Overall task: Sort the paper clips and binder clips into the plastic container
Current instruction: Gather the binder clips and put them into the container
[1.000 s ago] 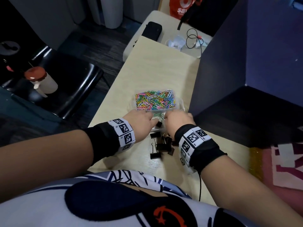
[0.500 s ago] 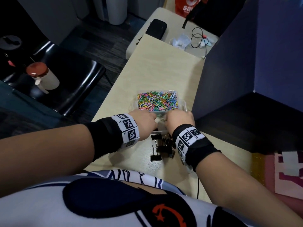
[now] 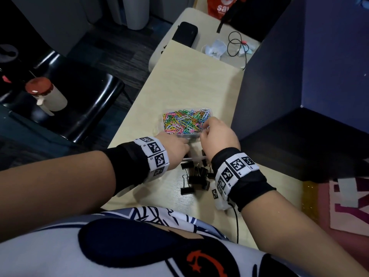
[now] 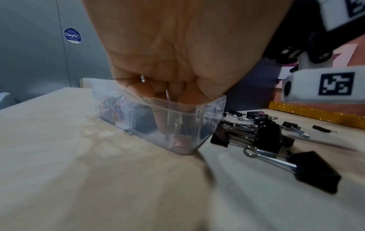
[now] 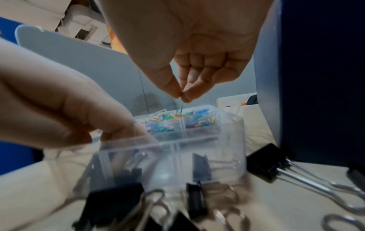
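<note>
Right hand point(image 5: 197, 65): pinching what looks like 1 thin paper clip point(image 5: 180, 111), hanging directly above the far compartment of coloured paper clips point(image 3: 185, 121).
Left hand point(image 4: 177, 51): fingers curling into the clear plastic container point(image 4: 177, 121), near compartment, gripping a black binder clip's wire handles.
Loose black binder clips point(image 3: 196, 176): lying on the desk's near edge, closer to both wrists.

The head view looks steeply down from above onto the worktop point(image 3: 179, 76) and both forearms. Each wrist view sits low and very near, just above the worktop, facing forward along its palm. All three share the plastic container point(image 3: 186, 124) and the binder clips point(image 3: 196, 176).
</note>
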### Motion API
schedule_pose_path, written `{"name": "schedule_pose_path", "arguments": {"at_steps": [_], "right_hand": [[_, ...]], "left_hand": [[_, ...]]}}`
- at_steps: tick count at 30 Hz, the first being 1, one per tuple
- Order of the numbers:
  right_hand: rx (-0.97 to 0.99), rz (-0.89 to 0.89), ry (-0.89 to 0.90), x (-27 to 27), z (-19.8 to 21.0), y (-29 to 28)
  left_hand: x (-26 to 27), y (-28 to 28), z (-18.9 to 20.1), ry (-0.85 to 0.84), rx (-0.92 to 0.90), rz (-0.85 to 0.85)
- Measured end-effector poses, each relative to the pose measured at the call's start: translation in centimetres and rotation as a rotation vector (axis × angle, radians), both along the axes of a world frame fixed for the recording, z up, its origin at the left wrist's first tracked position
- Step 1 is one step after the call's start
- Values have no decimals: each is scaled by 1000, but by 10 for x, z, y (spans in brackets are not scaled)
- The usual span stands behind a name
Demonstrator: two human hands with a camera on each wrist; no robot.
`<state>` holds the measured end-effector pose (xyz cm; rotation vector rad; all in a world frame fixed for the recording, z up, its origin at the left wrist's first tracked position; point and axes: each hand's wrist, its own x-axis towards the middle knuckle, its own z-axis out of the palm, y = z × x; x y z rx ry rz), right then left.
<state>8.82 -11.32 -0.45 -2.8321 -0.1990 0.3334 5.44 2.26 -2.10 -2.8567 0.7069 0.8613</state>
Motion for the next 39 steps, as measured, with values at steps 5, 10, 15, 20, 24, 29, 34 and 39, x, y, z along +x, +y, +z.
{"name": "schedule_pose_path", "arguments": {"at_steps": [5, 10, 15, 20, 24, 29, 34, 39], "right_hand": [[-267, 235, 199, 0, -7, 4], [-350, 249, 209, -2, -9, 13], [-364, 248, 221, -2, -11, 13], [-269, 263, 218, -2, -11, 12], [-236, 298, 217, -2, -11, 14], [-300, 292, 214, -2, -13, 18], [-357, 266, 233, -3, -14, 20], [-319, 226, 225, -5, -7, 16]], "left_hand": [[-3, 2, 5, 3, 1, -40], [-9, 4, 5, -80, -29, -47], [-20, 6, 6, -179, -65, -14], [-28, 8, 6, -174, -18, -69], [-33, 11, 4, -177, -2, -84], [-32, 12, 2, -154, -14, -63], [-32, 11, 4, -120, -26, -61], [-33, 13, 3, -112, -54, -38]]}}
